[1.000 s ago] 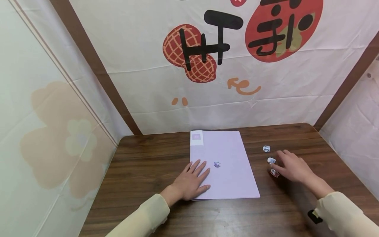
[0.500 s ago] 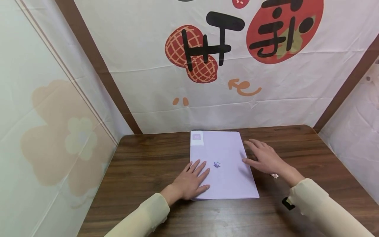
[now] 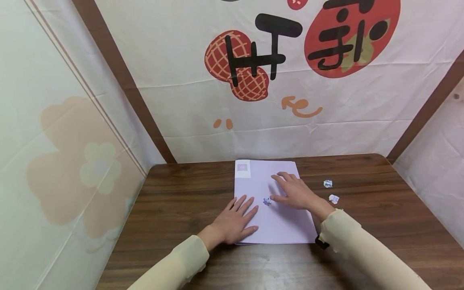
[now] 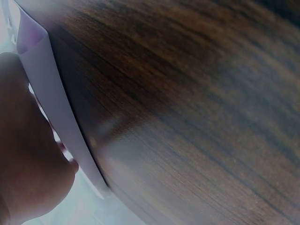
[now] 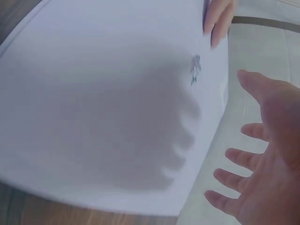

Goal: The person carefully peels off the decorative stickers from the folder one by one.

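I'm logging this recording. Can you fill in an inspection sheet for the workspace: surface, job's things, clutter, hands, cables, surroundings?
Surface: dark wood-grain table.
Job's things: lilac folder, lying flat, with a white label and a small bluish motif, stuck or printed, cannot tell; two small pieces on the table, to the folder's right.
Clutter: nothing seen.
Left hand: rests on the folder, fingers spread.
Right hand: above the folder, nothing seen in it.
Cables: nothing seen.
Surroundings: pale printed cloth behind the table.
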`<control>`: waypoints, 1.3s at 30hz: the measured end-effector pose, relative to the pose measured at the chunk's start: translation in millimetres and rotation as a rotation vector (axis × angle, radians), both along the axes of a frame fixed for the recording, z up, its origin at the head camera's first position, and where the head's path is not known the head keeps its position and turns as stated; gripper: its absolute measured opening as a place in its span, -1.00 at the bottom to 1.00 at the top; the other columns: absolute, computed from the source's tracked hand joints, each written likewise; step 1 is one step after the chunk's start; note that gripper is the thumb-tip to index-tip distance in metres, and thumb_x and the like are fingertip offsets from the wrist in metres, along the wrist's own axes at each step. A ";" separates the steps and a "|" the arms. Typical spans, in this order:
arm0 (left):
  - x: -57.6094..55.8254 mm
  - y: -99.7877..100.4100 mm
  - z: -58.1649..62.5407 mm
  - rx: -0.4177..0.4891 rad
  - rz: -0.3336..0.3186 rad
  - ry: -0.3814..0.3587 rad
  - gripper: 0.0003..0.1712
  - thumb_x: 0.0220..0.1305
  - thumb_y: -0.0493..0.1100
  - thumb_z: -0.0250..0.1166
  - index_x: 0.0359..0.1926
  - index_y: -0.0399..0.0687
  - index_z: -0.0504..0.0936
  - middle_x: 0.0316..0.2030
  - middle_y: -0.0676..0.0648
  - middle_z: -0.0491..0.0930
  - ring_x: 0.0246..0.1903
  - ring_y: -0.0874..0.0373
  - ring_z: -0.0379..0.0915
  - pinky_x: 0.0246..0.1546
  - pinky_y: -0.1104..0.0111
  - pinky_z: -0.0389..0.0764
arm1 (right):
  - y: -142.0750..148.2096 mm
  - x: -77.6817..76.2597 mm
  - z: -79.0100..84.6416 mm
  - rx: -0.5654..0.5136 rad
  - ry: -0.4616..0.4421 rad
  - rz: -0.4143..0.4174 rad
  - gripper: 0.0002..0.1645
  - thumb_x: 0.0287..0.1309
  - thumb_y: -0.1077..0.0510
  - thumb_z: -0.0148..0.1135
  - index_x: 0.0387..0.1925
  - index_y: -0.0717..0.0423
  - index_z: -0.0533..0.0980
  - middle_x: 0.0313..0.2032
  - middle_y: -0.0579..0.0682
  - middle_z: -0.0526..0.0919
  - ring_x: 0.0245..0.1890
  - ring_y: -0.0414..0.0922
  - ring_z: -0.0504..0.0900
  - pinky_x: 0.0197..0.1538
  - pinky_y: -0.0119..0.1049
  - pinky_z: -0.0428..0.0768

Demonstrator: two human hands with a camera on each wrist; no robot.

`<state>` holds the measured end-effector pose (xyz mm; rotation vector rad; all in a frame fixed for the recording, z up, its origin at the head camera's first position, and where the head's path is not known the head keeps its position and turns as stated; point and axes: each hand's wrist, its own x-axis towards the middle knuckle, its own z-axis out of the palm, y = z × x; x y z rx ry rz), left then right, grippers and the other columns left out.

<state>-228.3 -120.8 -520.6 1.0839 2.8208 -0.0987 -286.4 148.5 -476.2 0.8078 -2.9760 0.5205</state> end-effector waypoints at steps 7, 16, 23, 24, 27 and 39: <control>-0.2 0.5 0.3 0.004 -0.003 -0.001 -0.19 0.57 0.39 -0.32 0.63 0.13 0.07 0.64 -0.08 -0.11 0.61 -0.09 -0.29 0.56 -0.06 -0.15 | -20.4 -3.7 -5.8 0.001 -0.034 0.025 -0.17 0.25 -0.12 0.41 0.40 0.19 0.39 0.30 0.24 0.46 0.26 0.27 0.47 0.20 0.30 0.48; 0.5 0.8 -3.4 -0.004 -0.016 0.025 -0.18 0.57 0.40 -0.36 0.64 0.14 0.04 0.64 -0.08 -0.13 0.61 -0.09 -0.30 0.56 -0.04 -0.14 | -32.9 -7.2 -15.7 0.029 -0.034 0.043 -0.51 0.17 0.05 0.48 0.08 0.18 0.61 0.01 0.14 0.61 -0.01 0.11 0.62 0.00 0.11 0.63; 0.4 0.7 -2.8 -0.003 -0.017 0.026 -0.19 0.57 0.39 -0.36 0.64 0.14 0.05 0.64 -0.08 -0.13 0.61 -0.09 -0.30 0.56 -0.03 -0.14 | -34.5 -6.7 -18.9 0.026 -0.074 0.013 -0.74 0.16 0.06 0.46 -0.19 0.11 0.63 -0.25 -0.04 0.56 -0.25 -0.07 0.55 -0.17 -0.04 0.61; 0.4 0.6 -2.7 -0.003 -0.017 0.025 -0.19 0.57 0.39 -0.35 0.64 0.14 0.05 0.64 -0.08 -0.13 0.61 -0.09 -0.30 0.56 -0.03 -0.14 | -34.4 -6.7 -19.1 0.021 -0.080 0.012 -0.76 0.17 0.07 0.46 -0.22 0.10 0.63 -0.27 -0.05 0.56 -0.26 -0.08 0.54 -0.17 -0.06 0.60; 0.1 0.2 -2.2 -0.001 -0.016 0.024 -0.19 0.57 0.39 -0.35 0.64 0.13 0.05 0.64 -0.09 -0.13 0.61 -0.09 -0.31 0.56 -0.04 -0.15 | -33.8 -6.8 -19.2 0.008 -0.102 0.015 -0.81 0.19 0.08 0.44 -0.27 0.09 0.62 -0.30 -0.07 0.55 -0.29 -0.12 0.52 -0.17 -0.10 0.59; -1.1 -0.8 -2.1 0.004 -0.010 0.017 -0.18 0.57 0.40 -0.36 0.64 0.14 0.05 0.64 -0.07 -0.13 0.62 -0.09 -0.32 0.56 -0.04 -0.16 | -31.9 -12.7 -17.9 -0.023 -0.153 0.069 -0.82 0.22 0.13 0.41 -0.30 0.17 0.61 -0.36 -0.05 0.56 -0.33 -0.14 0.50 -0.13 -0.14 0.57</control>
